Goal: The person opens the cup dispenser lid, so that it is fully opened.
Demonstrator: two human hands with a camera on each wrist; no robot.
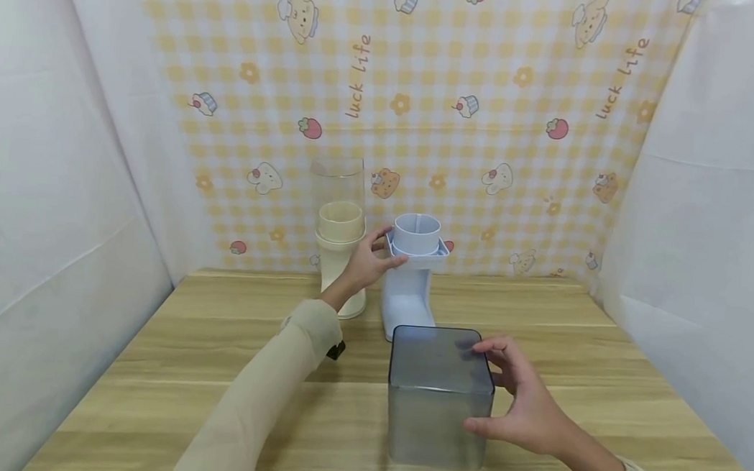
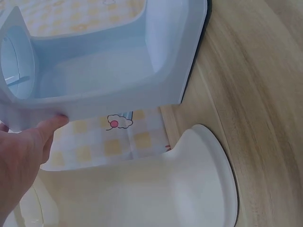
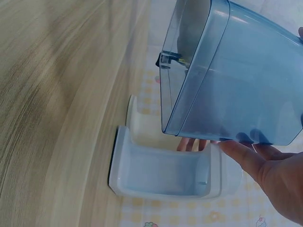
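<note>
A light blue dispenser stand point(image 1: 407, 302) with a round collar on top stands upright toward the back of the table. My left hand point(image 1: 369, 260) holds its top tray at the left corner; in the left wrist view the thumb point(image 2: 53, 125) presses its side. My right hand point(image 1: 525, 403) grips a translucent grey-blue square container point(image 1: 436, 426) by its right side, in front of the stand. In the right wrist view the container point(image 3: 251, 80) is clear of the table, raised above it, with fingers partly hidden behind it.
A cream dispenser stand point(image 1: 336, 262) with a clear cylinder point(image 1: 338, 179) on it stands just left of the blue one, behind my left forearm. The wood-grain table point(image 1: 213, 369) ends at a checked cloth backdrop point(image 1: 426, 73). White cloth walls point(image 1: 709, 212) flank both sides.
</note>
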